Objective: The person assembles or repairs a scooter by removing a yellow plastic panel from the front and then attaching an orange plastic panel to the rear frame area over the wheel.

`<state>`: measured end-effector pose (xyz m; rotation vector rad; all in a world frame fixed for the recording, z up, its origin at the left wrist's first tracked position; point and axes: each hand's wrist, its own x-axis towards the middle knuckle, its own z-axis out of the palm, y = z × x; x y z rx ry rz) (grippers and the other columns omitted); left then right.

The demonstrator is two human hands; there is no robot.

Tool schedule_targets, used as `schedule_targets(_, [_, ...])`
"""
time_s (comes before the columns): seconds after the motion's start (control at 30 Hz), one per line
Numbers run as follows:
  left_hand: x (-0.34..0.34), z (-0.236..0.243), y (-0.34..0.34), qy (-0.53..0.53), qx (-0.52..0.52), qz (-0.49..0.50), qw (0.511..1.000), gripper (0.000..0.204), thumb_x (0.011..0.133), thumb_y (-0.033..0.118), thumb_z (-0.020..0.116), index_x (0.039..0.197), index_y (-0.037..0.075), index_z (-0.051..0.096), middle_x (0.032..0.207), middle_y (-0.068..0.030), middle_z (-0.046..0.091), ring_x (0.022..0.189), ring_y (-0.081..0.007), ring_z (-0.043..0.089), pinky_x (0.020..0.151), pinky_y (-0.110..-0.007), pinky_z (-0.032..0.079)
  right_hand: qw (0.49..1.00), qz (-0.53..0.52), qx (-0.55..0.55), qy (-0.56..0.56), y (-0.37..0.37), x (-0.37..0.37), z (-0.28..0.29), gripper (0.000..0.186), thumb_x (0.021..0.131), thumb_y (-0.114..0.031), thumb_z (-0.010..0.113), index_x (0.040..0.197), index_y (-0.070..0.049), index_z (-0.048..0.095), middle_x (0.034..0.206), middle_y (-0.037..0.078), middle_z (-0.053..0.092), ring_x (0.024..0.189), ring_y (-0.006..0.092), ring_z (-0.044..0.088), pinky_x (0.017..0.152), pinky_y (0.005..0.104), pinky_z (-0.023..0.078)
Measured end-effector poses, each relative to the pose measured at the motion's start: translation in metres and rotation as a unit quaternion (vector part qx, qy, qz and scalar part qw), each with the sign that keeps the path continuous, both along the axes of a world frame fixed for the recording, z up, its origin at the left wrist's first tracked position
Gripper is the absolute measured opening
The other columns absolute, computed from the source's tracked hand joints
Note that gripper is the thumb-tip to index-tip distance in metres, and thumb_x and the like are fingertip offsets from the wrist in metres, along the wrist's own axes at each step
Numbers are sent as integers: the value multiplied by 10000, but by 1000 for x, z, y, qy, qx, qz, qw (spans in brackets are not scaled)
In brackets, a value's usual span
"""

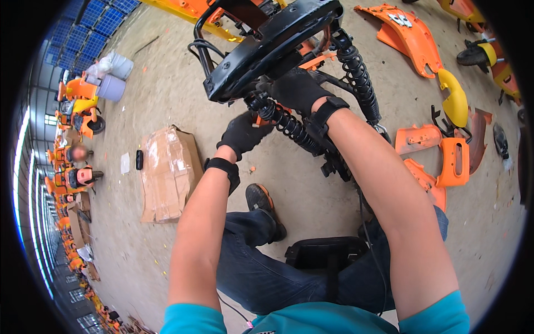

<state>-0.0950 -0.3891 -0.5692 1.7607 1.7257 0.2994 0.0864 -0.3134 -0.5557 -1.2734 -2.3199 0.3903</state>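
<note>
My left hand, in a black glove, is closed at an orange piece beside the upper end of the near coil-spring shock absorber. The exact shape of that piece is hidden. Between the two shocks, my right hand, also gloved in black, reaches in under the black metal plate of a scooter's rear frame. Its fingers are out of sight behind the plate and shock mount. A second black shock absorber stands to the right of my right wrist.
A taped cardboard box lies on the concrete floor at left. Loose orange panels and a yellow fender lie at right. A black open container sits between my legs. Orange scooters and white buckets line the far left.
</note>
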Motion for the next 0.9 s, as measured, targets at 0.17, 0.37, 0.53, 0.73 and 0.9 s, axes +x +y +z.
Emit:
schedule_targets(0.17, [17,2,-4,-43,110,47,992,331,840,274,687,1093,61,677,892,-161,714,856,-302,691,758,-367,525,1000,-8,-12,-13,-2,6,4,461,929,-464,540,926,-45,733,913,191,695,912,360,668,823,428,515])
schedule_targets(0.37, [10,-1,-7,49,157,2,986,249,870,208,615,1099,130,679,935,-188,693,886,-365,659,775,-425,525,986,107,-123,23,-7,18,35,483,919,-483,548,922,-35,728,855,214,686,869,368,668,804,436,509])
schedule_targets(0.53, [18,-5,2,111,211,-82,968,253,829,184,660,1079,152,685,918,-165,692,880,-356,657,763,-424,527,992,109,-57,-5,16,19,8,469,900,-445,534,896,-18,727,890,208,689,864,366,668,809,417,516])
schedule_targets(0.73, [19,-6,-2,99,227,-49,968,199,784,157,692,980,130,711,863,-144,696,830,-344,662,747,-429,526,985,113,-127,-1,12,15,20,491,908,-464,514,895,-23,728,889,210,689,848,357,669,829,428,508])
schedule_targets(0.9, [22,-3,1,50,166,-3,985,299,826,205,678,1117,137,672,932,-182,695,896,-358,666,758,-413,536,981,147,-114,-58,18,21,26,437,885,-424,542,885,-23,716,828,210,680,790,352,671,765,424,525])
